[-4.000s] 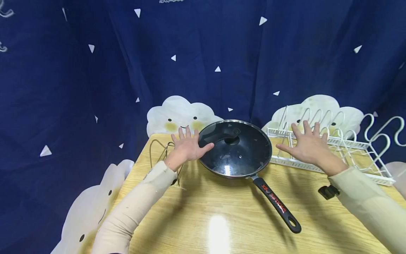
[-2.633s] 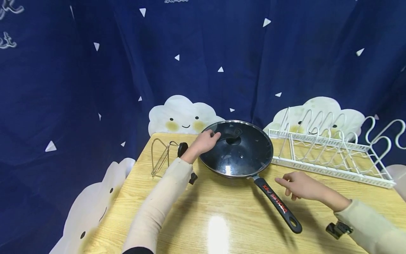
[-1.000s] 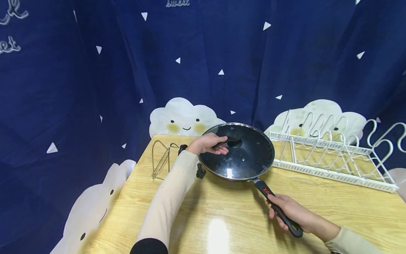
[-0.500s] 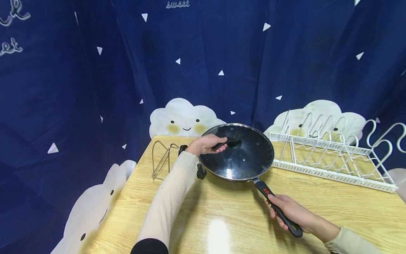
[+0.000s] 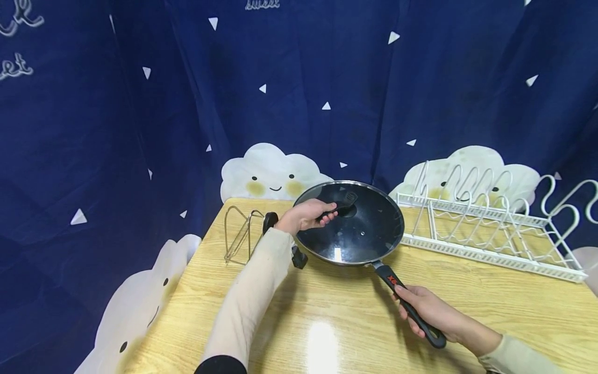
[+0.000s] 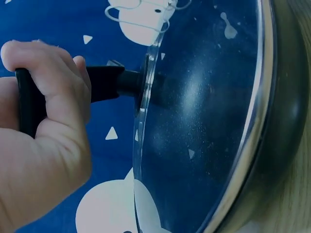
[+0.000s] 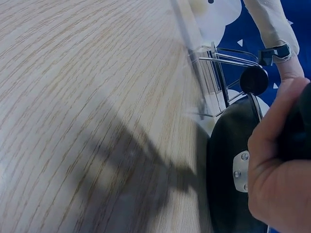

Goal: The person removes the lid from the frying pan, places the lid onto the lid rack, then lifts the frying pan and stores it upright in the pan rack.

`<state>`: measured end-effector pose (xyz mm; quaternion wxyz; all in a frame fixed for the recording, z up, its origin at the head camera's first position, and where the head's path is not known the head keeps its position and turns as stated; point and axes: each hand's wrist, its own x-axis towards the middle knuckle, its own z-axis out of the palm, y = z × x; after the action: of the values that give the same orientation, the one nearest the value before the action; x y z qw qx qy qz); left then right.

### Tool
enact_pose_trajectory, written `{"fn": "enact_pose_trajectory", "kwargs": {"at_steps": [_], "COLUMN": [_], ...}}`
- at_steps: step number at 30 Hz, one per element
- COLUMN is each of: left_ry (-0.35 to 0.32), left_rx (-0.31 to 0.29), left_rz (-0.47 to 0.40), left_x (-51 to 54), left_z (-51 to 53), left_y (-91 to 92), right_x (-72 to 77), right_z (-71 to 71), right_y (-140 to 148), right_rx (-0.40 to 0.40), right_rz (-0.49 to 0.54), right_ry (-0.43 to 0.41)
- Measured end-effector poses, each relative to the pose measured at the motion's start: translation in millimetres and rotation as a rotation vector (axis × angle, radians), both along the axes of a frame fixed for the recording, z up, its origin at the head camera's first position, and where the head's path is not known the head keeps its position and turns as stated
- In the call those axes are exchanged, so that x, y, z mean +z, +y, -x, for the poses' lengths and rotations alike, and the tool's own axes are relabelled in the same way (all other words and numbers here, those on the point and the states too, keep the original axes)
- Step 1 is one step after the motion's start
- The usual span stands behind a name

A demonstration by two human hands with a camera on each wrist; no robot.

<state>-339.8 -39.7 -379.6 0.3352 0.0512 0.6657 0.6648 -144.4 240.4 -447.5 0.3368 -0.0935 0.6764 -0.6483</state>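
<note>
A dark wok (image 7: 223, 170) with a long black handle (image 5: 413, 311) sits on the wooden table, covered by a glass lid (image 5: 350, 239) with a steel rim. My left hand (image 5: 308, 215) grips the black lid handle (image 6: 104, 82), fingers curled round it. In the left wrist view the lid's rim (image 6: 252, 116) lies against the wok's edge. Lower right, my right hand (image 5: 427, 306) holds the wok's handle, thumb on top and fingers underneath. Close up, the right wrist view shows that hand (image 7: 282, 179) beside the riveted handle bracket (image 7: 240, 172).
Left of the wok stands a small wire lid stand (image 5: 238, 239), partly behind the left forearm. A white dish rack (image 5: 490, 254) with curved wire dividers stands at the right. Behind the table (image 5: 275, 332) hangs a dark blue curtain (image 5: 299, 78) with white clouds.
Both hands were spread above the table; they came down, the left taking the lid handle, the right the wok handle. Lately the left hand and the lid's vent hole shifted slightly right.
</note>
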Motion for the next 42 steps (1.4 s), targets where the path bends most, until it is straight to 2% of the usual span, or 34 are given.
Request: {"fn": "enact_pose_trajectory", "kwargs": {"at_steps": [8, 19, 27, 34, 42], "left_ry": [0.057, 0.123, 0.189, 0.279, 0.333], "left_rx": [0.052, 0.069, 0.077, 0.071, 0.055], "left_rz": [0.006, -0.009, -0.024, -0.002, -0.006], "left_x": [-0.9, -3.0, -2.2, -0.8, 4.3], "left_z": [-7.3, -15.2, -20.6, -27.4, -34.2], "left_y": [3.2, 8.2, 7.9, 7.6, 7.2], "right_x": [-0.7, -0.8, -0.9, -0.8, -2.4], "right_z": [0.6, -0.2, 0.0, -1.2, -0.5], "right_y": [0.1, 1.0, 0.5, 0.5, 0.1], "right_rx": [0.021, 0.017, 0.005, 0.002, 0.001], "right_rz": [0.03, 0.029, 0.01, 0.005, 0.01], "right_ry": [0.008, 0.01, 0.009, 0.01, 0.019]}}
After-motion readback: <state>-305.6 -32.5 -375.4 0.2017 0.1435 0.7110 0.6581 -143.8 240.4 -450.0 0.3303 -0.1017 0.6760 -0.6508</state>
